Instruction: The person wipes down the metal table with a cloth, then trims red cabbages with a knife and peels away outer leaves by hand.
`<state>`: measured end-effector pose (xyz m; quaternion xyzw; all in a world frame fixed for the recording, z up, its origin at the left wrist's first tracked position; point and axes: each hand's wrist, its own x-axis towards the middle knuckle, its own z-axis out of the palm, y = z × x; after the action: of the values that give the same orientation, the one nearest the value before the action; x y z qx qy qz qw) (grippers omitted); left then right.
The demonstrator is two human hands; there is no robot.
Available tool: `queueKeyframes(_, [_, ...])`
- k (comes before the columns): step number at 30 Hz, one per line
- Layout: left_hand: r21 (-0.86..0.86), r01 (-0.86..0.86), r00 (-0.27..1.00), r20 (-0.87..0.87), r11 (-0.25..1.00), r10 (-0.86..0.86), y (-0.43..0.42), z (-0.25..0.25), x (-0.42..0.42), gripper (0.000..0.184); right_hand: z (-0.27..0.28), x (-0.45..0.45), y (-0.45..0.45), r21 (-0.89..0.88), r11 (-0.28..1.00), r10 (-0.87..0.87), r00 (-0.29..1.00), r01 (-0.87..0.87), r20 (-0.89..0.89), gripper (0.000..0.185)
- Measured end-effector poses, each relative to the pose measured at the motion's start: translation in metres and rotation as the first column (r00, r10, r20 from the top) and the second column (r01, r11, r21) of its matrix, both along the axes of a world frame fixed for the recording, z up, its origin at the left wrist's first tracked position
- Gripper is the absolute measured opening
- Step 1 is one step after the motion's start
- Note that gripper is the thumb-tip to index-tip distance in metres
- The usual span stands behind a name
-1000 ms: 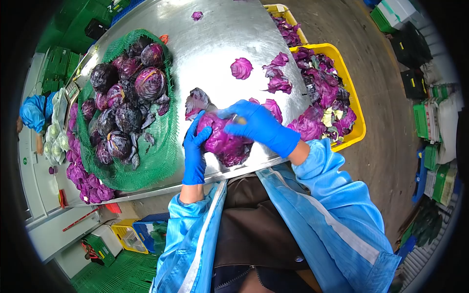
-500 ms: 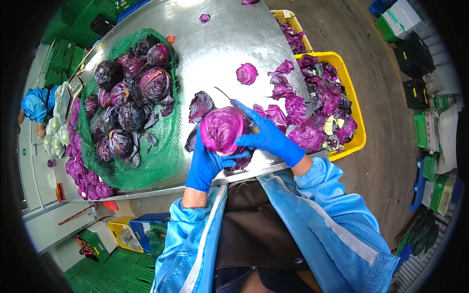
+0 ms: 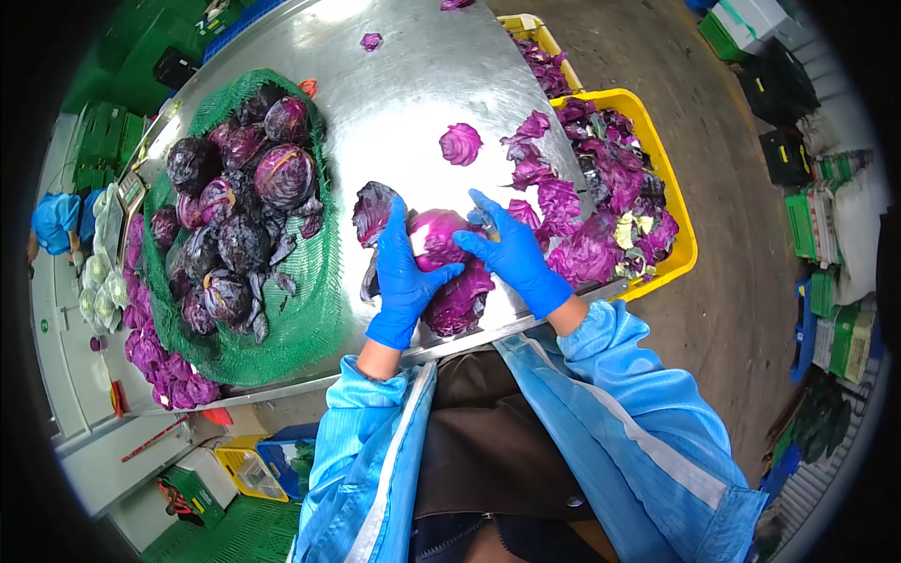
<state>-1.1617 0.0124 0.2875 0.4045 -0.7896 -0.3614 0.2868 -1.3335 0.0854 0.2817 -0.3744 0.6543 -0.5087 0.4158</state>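
Observation:
A peeled red cabbage is between my two blue-gloved hands, low over the metal table. My left hand cups its left side, fingers pointing away from me and thumb beneath. My right hand is at its right side, the thumb against the cabbage. A small part of the knife shows between the right thumb and fingers; its blade cannot be made out. Loose purple outer leaves lie under the cabbage, near the table edge. A dark leaf rests beyond my left hand.
Untrimmed red cabbages sit on green netting at the left. Trimmed purple heads line the table's left edge. A yellow crate full of leaves stands at the right. Another person in blue is at far left.
The cabbage has moved away from me and been lowered and turned. My left hand has shifted to its side. The knife's curved blade, visible before, no longer shows.

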Motion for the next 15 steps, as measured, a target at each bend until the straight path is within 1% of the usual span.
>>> queueKeyframes(1, [0.006, 0.014, 1.0, -0.003, 1.0, -0.014, 0.0, -0.005, -0.003, 0.12, -0.001, -0.001, 0.001, 0.006, 1.0, -0.014, 1.0, 0.014, -0.003, 0.071])
queueKeyframes(3, [-0.21, -0.002, 0.993, 0.117, 0.978, 0.028, -0.002, -0.015, -0.011, 0.117, -0.005, -0.006, 0.0, -0.004, 0.996, 0.08, 0.971, -0.084, -0.226, 0.074])
queueKeyframes(4, [-0.091, -0.005, 0.998, 0.068, 0.996, 0.011, -0.001, -0.018, -0.016, 0.11, -0.009, -0.011, 0.0, -0.031, 0.996, 0.075, 0.949, -0.089, -0.305, 0.078])
queueKeyframes(5, [-0.092, 0.006, 0.998, 0.066, 0.996, 0.0, 0.0, -0.018, -0.02, 0.11, 0.001, -0.015, 0.002, -0.032, 0.996, 0.065, 0.949, -0.078, -0.307, 0.078])
queueKeyframes(7, [0.006, -0.049, 0.999, 0.009, 0.999, 0.049, 0.002, -0.017, -0.032, 0.104, 0.032, -0.022, 0.009, 0.291, 0.957, 0.19, 0.791, -0.016, -0.582, 0.079])
queueKeyframes(8, [0.125, -0.068, 0.996, -0.046, 0.99, 0.074, 0.004, -0.011, -0.038, 0.093, 0.032, -0.022, 0.012, 0.215, 0.976, 0.176, 0.753, -0.047, -0.634, 0.08])
queueKeyframes(9, [0.126, -0.051, 0.997, -0.053, 0.991, 0.058, 0.003, -0.003, -0.042, 0.093, 0.036, -0.018, 0.017, 0.248, 0.967, 0.22, 0.696, -0.062, -0.683, 0.075])
queueKeyframes(11, [0.165, -0.004, 1.0, 0.003, 0.986, 0.003, 0.001, 0.01, -0.047, 0.084, 0.038, -0.008, 0.022, 0.386, 0.919, 0.352, 0.605, -0.08, -0.714, 0.071])
queueKeyframes(12, [0.025, -0.038, 0.998, 0.057, 0.999, 0.036, 0.003, 0.005, -0.05, 0.076, 0.046, -0.002, 0.024, 0.44, 0.897, 0.395, 0.53, -0.046, -0.75, 0.062])
queueKeyframes(15, [0.027, 0.009, 0.999, 0.046, 1.0, -0.01, 0.009, 0.021, -0.057, 0.075, 0.04, -0.004, 0.022, 0.437, 0.899, 0.371, 0.554, -0.015, -0.745, 0.061])
